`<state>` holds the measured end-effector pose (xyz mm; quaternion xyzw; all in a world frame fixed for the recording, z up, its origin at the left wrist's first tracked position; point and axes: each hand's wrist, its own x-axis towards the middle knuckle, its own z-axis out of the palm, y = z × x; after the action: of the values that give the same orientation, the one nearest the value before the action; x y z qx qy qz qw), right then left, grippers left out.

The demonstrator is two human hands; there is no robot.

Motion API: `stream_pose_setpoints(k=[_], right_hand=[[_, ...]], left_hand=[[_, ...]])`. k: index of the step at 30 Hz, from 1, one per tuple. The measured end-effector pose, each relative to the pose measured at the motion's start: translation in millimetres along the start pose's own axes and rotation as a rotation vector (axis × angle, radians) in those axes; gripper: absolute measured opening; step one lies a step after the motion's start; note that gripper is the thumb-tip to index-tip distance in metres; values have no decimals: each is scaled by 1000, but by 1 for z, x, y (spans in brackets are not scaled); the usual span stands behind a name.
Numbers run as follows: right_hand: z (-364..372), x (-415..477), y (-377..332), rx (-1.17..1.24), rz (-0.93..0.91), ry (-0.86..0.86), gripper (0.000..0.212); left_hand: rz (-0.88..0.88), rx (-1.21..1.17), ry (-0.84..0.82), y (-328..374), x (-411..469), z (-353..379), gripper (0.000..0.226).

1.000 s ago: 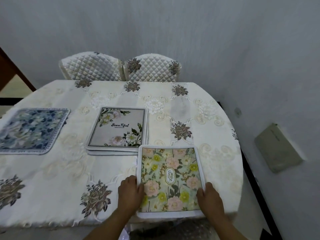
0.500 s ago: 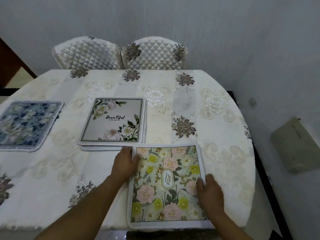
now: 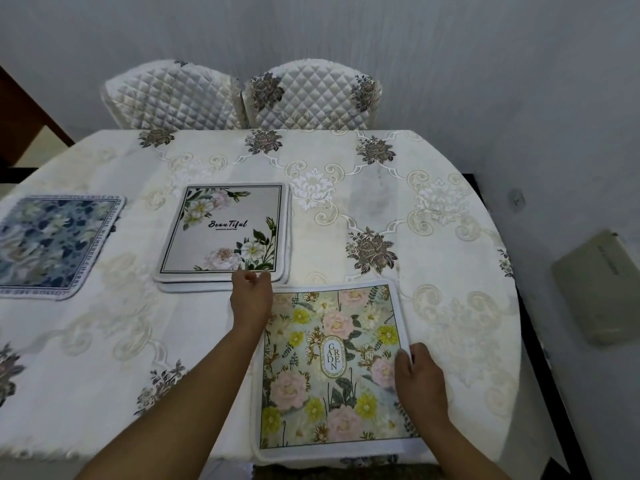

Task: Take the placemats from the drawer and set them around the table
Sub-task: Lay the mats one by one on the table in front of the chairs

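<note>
Table (image 3: pixel 467 306), blue placemat (image 3: pixel 52 244), placemat stack (image 3: pixel 225 233), garden placemat (image 3: pixel 332 368)

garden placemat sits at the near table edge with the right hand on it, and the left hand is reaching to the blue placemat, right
No: in the head view the left hand is at the near edge of the Beautiful placemat stack, not the blue placemat, which lies at the left. The garden placemat and right hand are as you say.

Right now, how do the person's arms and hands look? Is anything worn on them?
The left arm and the right arm are bare up to the picture's edge, no sleeves in view. The left hand and the right hand wear no gloves, and I see no ring, watch or bracelet.
</note>
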<state>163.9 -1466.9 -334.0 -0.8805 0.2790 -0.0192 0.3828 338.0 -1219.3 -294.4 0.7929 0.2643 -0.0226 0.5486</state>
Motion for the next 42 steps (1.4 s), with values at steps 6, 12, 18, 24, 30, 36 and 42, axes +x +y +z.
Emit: stream_pose_setpoints(k=[6, 12, 18, 24, 30, 36, 42], right_hand=[[1, 0, -11, 83, 26, 49, 33], [13, -10, -13, 108, 80, 64, 35], [20, -13, -20, -84, -24, 105, 9], [44, 28, -60, -476, -300, 25, 71], [91, 77, -97, -608, -541, -335, 64], [101, 94, -84, -624, -674, -281, 66], [61, 109, -37, -549, -591, -186, 65]], left_hand=[[169, 170, -183, 1, 13, 10, 25], [511, 645, -313, -48, 2, -1, 57], [640, 867, -264, -91, -33, -19, 65], [684, 911, -287, -76, -28, -2, 63], [751, 1021, -425, -52, -2, 41, 60], [907, 1008, -362, -67, 9, 34, 61], [891, 984, -367, -83, 16, -1, 65]])
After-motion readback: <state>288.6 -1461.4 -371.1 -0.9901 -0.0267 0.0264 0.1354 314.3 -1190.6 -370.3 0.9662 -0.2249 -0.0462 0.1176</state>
